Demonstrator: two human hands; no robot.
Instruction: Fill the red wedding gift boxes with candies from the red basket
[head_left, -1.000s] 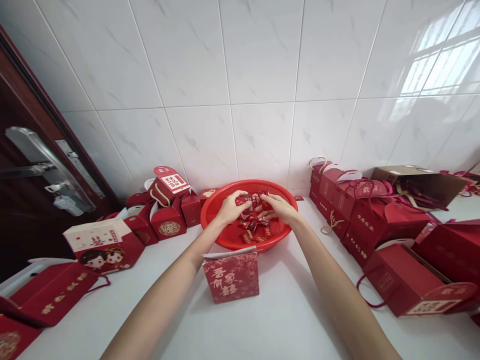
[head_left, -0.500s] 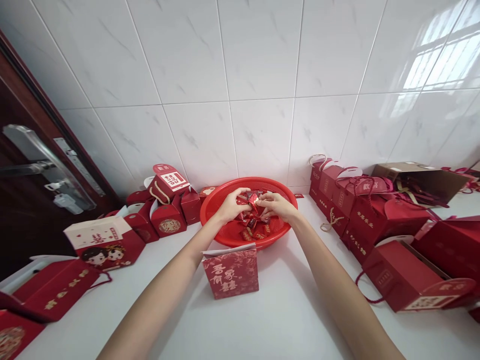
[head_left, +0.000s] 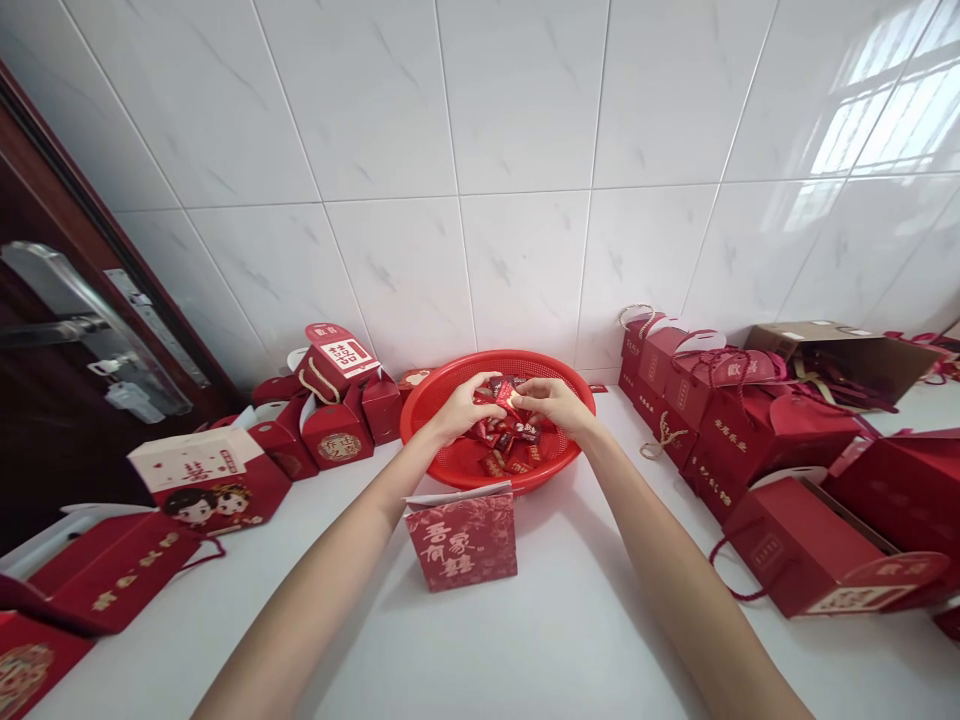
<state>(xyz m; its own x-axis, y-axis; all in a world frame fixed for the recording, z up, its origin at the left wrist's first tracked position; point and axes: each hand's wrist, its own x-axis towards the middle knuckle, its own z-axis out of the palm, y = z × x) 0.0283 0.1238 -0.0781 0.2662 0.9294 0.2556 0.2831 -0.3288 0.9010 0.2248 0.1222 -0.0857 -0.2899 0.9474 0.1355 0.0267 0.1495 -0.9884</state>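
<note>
Both hands reach into a red plastic basket (head_left: 420,440) that holds several candies in red and dark wrappers (head_left: 517,460). My left hand (head_left: 463,408) is closed, thumb and fingers on the left side of a shiny red wrapped candy (head_left: 506,391). Pinching the same candy from the right is my right hand (head_left: 553,402); its fingertips partly cover it. In front of the basket, between my forearms, a red paper gift box (head_left: 463,540) with pale characters stands upright, its top edge facing the basket.
Red gift boxes (head_left: 334,430) line the left side beside a dark door with a metal handle (head_left: 75,290). More red boxes with cord handles (head_left: 750,430) crowd the right, near an open brown carton (head_left: 877,365) holding ribbons. A tiled wall (head_left: 525,270) rises behind the white table (head_left: 585,640).
My hands stay over the basket, with slight finger movement around the red candy. The whole view has shifted very slightly; the boxes stand where they were.
</note>
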